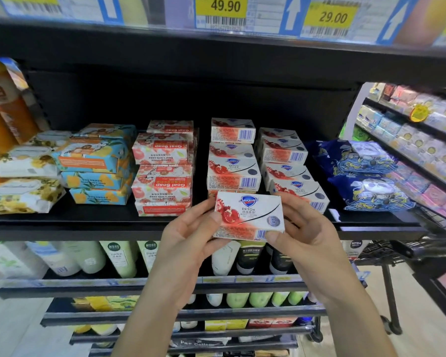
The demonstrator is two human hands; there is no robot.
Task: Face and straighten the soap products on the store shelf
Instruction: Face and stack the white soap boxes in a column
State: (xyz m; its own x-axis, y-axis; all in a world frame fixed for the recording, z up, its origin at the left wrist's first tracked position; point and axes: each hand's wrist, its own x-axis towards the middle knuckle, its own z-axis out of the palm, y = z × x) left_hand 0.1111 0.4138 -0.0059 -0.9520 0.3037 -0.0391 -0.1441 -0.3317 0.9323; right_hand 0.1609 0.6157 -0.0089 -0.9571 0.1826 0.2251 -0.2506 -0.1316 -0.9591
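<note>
Two hands are holding one Safeguard soap box [250,215] face-up.
The left hand [188,238] and right hand [307,235] are each pinching one end of it in a closed grip; the shelf [88,225] edge is lying just beneath it, two matching stacks [233,173] are standing just behind it, and one Goat Soap pile [162,181] is sitting to its left.

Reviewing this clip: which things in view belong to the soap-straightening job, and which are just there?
Part of the job:
soap box, pinched between left hand and right hand
white box stacks
goat soap boxes
blue wrapped soaps
flowered soaps

Just there:
price tags
tubes on the shelf below
orange bottles
cart
</note>
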